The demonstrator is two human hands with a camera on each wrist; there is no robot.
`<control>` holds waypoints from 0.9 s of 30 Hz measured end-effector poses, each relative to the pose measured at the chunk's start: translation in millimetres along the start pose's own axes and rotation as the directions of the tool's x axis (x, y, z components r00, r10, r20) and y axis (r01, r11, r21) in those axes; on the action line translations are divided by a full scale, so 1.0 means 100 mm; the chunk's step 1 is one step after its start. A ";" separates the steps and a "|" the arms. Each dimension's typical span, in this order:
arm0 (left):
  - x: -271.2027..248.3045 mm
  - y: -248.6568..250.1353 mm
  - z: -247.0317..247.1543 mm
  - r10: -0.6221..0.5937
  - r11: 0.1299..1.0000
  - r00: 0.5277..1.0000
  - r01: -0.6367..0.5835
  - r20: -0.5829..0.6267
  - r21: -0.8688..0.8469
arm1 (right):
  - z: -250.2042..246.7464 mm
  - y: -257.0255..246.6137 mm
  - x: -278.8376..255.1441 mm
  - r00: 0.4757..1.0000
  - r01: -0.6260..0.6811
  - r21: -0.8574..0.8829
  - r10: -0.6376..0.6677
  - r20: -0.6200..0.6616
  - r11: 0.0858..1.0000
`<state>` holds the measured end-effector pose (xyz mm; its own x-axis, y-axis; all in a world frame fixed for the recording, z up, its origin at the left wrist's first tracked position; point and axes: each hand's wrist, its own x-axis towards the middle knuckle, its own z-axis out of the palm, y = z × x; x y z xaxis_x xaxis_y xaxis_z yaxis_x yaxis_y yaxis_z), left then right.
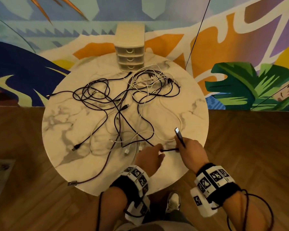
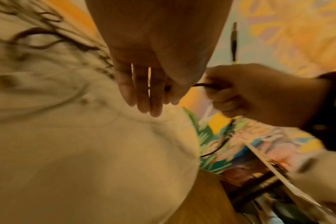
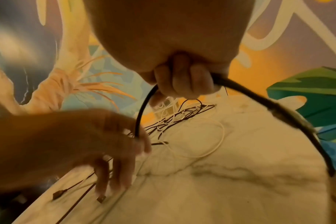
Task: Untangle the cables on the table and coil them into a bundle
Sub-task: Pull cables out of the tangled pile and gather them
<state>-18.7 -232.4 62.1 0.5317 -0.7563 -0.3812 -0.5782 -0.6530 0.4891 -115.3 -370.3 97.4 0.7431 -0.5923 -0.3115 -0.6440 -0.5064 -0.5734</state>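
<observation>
Now my right hand (image 1: 188, 152) clenches the black USB cable (image 1: 168, 149) near its plug while my left hand (image 1: 151, 157) pinches it, to draw it free of the tangle

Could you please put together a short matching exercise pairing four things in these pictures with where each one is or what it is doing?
1. right hand
2. left hand
3. drawer unit
4. grey plug

A. far edge of table
B. pinches the black cable
C. fist round cable, USB plug sticking up
D. overhangs near table edge

Pairs: 1-C, 2-B, 3-A, 4-D
</observation>
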 end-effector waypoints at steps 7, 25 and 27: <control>0.31 -0.61 -0.52 -0.133 0.971 0.926 0.051 -0.354 -0.232 | -0.26 0.15 0.16 0.978 -0.032 0.019 0.035 -0.205 0.999; 0.18 0.08 -0.74 0.012 0.970 0.953 0.062 -0.303 0.233 | -0.33 -0.17 0.05 0.975 0.186 0.439 -0.110 -0.193 0.879; 0.14 0.17 -0.74 0.014 0.965 0.955 0.064 -0.297 0.254 | -0.09 -0.28 0.00 0.988 -0.036 0.487 -0.042 0.148 0.873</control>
<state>24.3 -251.8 122.8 0.6829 -0.7199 -0.1243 -0.6811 -0.6889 0.2478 -98.9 -361.1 120.4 0.7884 -0.4711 -0.3956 -0.4997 -0.1155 -0.8584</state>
